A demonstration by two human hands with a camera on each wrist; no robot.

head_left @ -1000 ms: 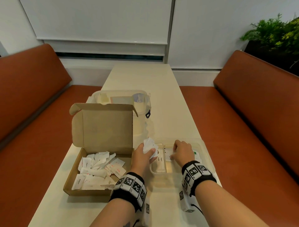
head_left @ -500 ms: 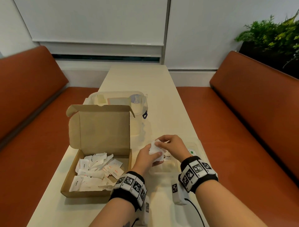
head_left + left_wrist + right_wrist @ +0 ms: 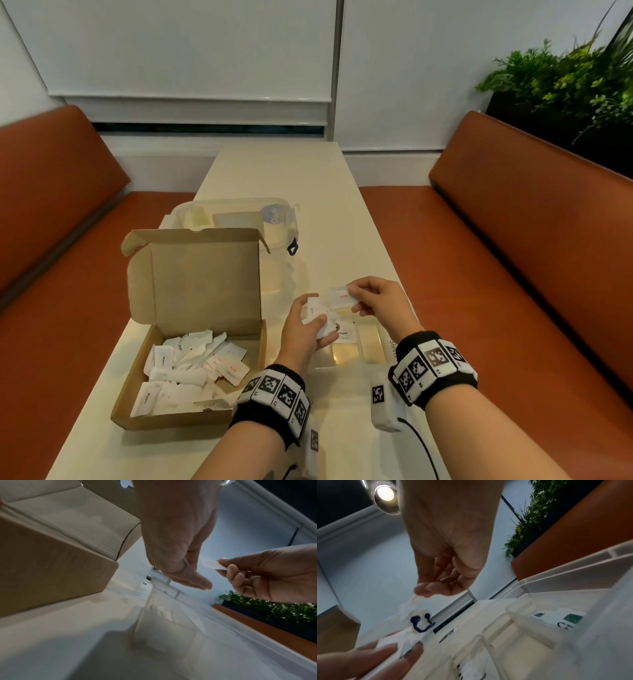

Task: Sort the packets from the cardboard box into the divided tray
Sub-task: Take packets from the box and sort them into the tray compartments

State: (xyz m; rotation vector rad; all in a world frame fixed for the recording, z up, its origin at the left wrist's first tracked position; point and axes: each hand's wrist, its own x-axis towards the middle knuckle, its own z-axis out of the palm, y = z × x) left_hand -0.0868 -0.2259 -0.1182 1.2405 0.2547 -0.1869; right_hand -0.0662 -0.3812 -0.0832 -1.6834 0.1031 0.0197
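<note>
An open cardboard box at the near left holds several white packets. Right of it lies the clear divided tray, with a pepper packet in one compartment and green-marked packets in another. My left hand hovers over the tray's left end and grips a small bunch of white packets. My right hand pinches one white packet with red print just above the tray, a little right of the bunch. That packet also shows in the left wrist view.
A clear lidded plastic container with a blue clip stands behind the box's raised lid. Orange benches flank the narrow cream table. A planter with green plants sits at the right back.
My right hand left the tray, came to the bunch in my left hand and drew one red-printed packet away to the right. My left hand kept the remaining packets.
</note>
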